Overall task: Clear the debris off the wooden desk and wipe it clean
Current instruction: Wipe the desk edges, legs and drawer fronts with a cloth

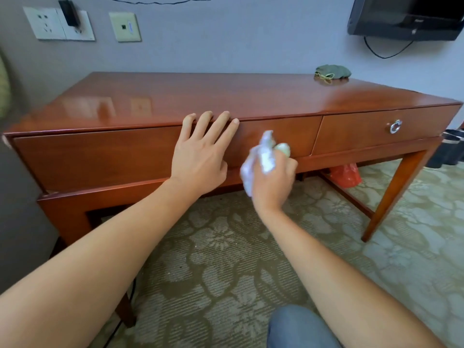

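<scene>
The glossy wooden desk [226, 96] fills the upper half of the head view. My left hand [203, 156] lies flat against the left drawer front, its straight fingers reaching up to the desk's front edge. My right hand [272, 182] hangs in front of the same drawer, gripping a crumpled white tissue [261, 159] together with a small pale green object [283, 148] that I cannot make out. A folded grey-green cloth [332, 72] sits on the desktop at the back right, near the wall.
The right drawer has a silver ring handle [396, 126]. A red plastic bag [345, 175] lies on the patterned carpet under the desk. A dark bin [449, 151] stands beyond the right leg. A wall-mounted TV [406, 17] and wall sockets [59, 23] are above.
</scene>
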Demonstrator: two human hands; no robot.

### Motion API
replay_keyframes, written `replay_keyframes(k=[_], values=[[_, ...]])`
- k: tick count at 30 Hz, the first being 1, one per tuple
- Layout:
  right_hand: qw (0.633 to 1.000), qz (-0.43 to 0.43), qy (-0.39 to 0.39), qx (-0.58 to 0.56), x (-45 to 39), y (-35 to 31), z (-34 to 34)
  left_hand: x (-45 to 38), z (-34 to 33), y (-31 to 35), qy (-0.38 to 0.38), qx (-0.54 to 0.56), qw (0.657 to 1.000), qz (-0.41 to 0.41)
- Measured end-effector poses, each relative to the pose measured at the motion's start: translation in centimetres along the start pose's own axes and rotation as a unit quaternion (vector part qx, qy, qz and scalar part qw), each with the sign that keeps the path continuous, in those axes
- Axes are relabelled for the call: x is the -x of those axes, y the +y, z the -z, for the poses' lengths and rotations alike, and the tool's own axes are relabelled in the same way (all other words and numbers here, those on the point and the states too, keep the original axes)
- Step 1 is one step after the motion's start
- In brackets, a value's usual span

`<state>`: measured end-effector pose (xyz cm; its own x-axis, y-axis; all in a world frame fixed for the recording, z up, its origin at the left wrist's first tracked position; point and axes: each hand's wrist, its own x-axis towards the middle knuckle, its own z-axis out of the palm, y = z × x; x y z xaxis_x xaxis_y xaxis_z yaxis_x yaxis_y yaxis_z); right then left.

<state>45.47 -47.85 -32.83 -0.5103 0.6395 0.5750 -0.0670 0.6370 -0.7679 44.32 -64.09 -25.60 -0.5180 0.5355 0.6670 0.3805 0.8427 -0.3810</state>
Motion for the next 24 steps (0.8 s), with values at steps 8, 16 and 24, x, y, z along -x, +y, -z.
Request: replay_keyframes(k=[8,16,24], values=[[0.966,0.216,-0.117,0.086,-1.4,6.0,2.6,0.0,0.7,-0.6,-0.029,0.024,0.999,-0.013],[0.981,0.135,-0.13,0.048,3.7,1.8,-0.4,0.1,1.1,-0.4,-0.022,0.033,0.999,-0.001],[0.993,0.019,-0.082,0.086,-1.9,2.6,2.1,0.1,0.3,0.1,0.032,0.042,0.998,0.019]])
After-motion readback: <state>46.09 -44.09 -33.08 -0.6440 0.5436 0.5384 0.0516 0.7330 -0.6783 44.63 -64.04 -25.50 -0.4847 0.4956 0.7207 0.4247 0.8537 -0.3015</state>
